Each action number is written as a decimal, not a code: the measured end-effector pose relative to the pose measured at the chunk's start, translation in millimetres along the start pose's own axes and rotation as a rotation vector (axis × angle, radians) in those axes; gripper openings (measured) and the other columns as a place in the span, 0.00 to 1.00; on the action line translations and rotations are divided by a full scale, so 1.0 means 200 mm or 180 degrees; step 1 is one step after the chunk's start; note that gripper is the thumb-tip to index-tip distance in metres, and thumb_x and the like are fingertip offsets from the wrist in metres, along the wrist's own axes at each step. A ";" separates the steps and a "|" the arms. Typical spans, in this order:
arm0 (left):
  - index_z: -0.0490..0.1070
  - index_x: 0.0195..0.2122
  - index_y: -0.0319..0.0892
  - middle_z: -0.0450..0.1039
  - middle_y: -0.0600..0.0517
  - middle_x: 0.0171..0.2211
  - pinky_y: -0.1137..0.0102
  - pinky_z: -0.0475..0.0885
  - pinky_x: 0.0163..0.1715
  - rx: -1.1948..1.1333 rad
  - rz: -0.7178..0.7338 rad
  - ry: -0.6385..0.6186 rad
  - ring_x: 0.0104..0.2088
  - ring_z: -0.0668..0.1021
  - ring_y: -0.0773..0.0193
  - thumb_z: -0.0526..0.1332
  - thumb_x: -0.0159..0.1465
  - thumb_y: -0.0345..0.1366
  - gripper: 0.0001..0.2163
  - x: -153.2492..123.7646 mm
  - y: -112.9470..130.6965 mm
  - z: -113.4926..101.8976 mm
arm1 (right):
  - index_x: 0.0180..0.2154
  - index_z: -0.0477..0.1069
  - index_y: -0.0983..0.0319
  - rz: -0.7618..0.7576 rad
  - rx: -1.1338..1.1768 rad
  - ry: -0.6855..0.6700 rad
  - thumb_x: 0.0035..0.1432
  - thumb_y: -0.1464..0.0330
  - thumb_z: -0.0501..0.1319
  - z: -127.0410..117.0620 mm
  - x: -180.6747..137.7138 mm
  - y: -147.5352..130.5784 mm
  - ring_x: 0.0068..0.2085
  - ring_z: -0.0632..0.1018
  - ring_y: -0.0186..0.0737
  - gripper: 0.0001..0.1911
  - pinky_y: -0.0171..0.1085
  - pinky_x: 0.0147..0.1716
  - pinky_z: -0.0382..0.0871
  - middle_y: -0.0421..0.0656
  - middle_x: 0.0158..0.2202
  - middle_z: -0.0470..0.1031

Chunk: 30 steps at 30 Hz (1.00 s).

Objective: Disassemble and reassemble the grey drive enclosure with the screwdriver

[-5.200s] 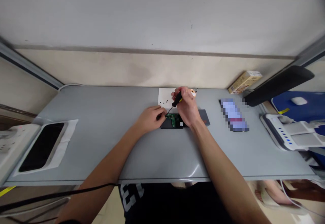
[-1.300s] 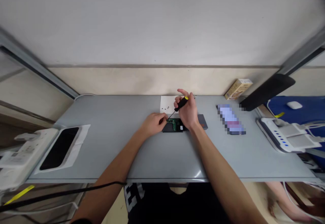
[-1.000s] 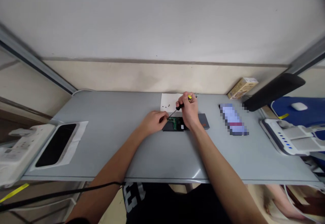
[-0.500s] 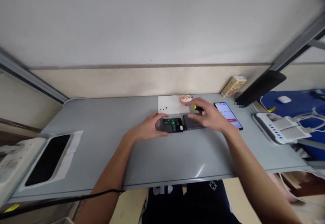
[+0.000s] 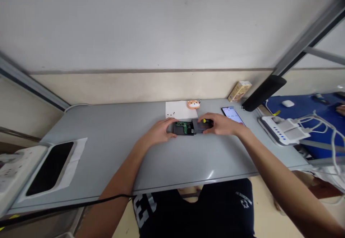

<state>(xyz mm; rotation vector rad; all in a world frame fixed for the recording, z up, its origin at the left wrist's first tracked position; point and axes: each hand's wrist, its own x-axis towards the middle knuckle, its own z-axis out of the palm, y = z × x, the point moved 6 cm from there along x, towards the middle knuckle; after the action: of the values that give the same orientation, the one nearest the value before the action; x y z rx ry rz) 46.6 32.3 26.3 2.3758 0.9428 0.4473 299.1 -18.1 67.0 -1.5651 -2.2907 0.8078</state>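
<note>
My left hand (image 5: 161,131) is curved in a wide C around the left end of the black case (image 5: 180,129), thumb on the near edge and fingers on the far one, tips resting at its sides with a gap left in the palm. The case lies flat on the grey desk (image 5: 172,159) in front of me, between my two hands, its green circuit board (image 5: 182,126) facing up. My right hand (image 5: 221,123) spans the dark grey cover (image 5: 198,126), thumb along the near side and fingers over the far side, and the cover meets the right end of the case. The yellow end of the screwdriver (image 5: 204,120) pokes out by those fingers; I cannot tell how firmly it is pinched. Large pale figures that look like a 1 and a 3 are printed on the left leg of my dark shorts (image 5: 194,213); the right leg has a round emblem (image 5: 244,204) with lettering too small to read. Beyond my right hand, the phone (image 5: 232,114) shows a row of digits, 45 in the middle, the rest unclear. The print on the yellowish carton (image 5: 238,92) is too blurred to read.
</note>
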 end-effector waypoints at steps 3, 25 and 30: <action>0.67 0.61 0.49 0.75 0.47 0.56 0.61 0.73 0.47 0.0127 -0.0017 0.0104 0.49 0.80 0.51 0.71 0.59 0.36 0.29 0.01 -0.01 0.01 | 0.55 0.73 0.52 0.0010 -0.0220 -0.0087 0.56 0.59 0.68 0.04 0.02 -0.05 0.41 0.78 0.45 0.24 0.42 0.40 0.71 0.46 0.52 0.75; 0.66 0.62 0.51 0.70 0.49 0.62 0.57 0.71 0.59 0.0186 0.0092 0.0109 0.58 0.76 0.51 0.71 0.60 0.44 0.30 0.00 0.11 0.03 | 0.37 0.73 0.57 -0.0291 0.2616 0.2958 0.68 0.47 0.51 -0.05 0.16 -0.05 0.34 0.78 0.38 0.24 0.38 0.34 0.72 0.43 0.33 0.77; 0.68 0.60 0.51 0.73 0.51 0.60 0.59 0.73 0.56 0.0238 0.0015 0.0196 0.55 0.78 0.53 0.71 0.58 0.45 0.28 0.00 0.09 0.04 | 0.29 0.67 0.59 0.0651 0.3475 0.2834 0.63 0.42 0.55 0.10 0.23 0.16 0.19 0.61 0.31 0.27 0.34 0.19 0.54 0.35 0.18 0.62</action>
<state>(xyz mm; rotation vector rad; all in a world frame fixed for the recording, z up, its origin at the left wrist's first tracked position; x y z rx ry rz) 60.2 18.1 31.3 2.4442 0.9979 0.4978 295.8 25.6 27.6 -1.2019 -0.8029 0.8967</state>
